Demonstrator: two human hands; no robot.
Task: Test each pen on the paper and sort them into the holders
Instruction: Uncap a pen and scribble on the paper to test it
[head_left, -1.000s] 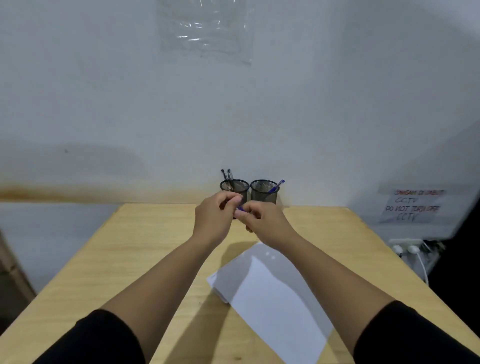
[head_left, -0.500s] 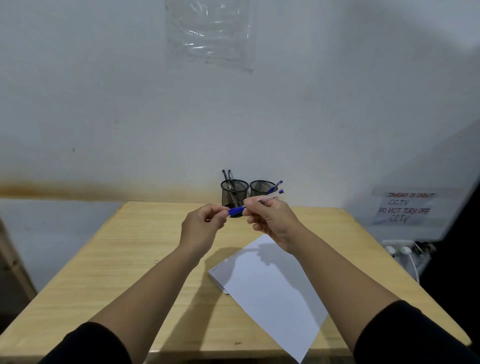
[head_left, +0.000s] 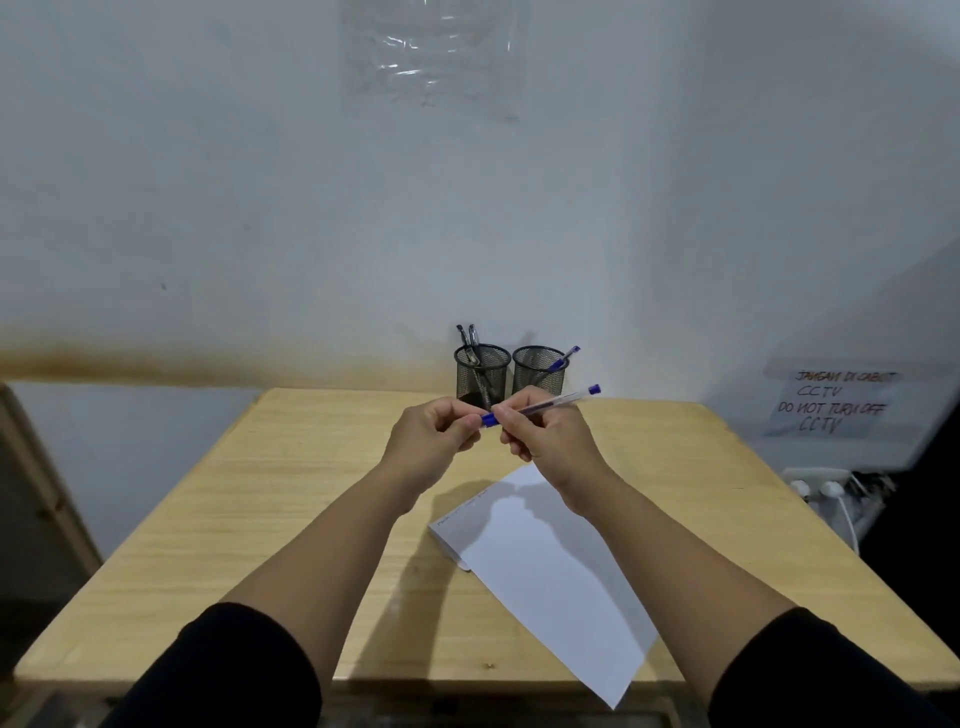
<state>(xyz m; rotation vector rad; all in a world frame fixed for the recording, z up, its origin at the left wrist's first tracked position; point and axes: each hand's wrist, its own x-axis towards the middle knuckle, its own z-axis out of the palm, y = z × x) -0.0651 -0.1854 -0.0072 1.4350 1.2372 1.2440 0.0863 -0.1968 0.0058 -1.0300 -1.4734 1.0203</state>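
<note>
Above the middle of the pale wooden table (head_left: 270, 499), the right hand (head_left: 550, 441) pinches a clear blue-tipped pen (head_left: 540, 406) while the left hand (head_left: 431, 441) grips its blue cap (head_left: 488, 419), over white paper (head_left: 545, 577), before two black mesh holders (head_left: 511, 375) at the far edge.

Two holders (head_left: 511, 375) stand behind the paper (head_left: 550, 577) on the table (head_left: 260, 519).
</note>
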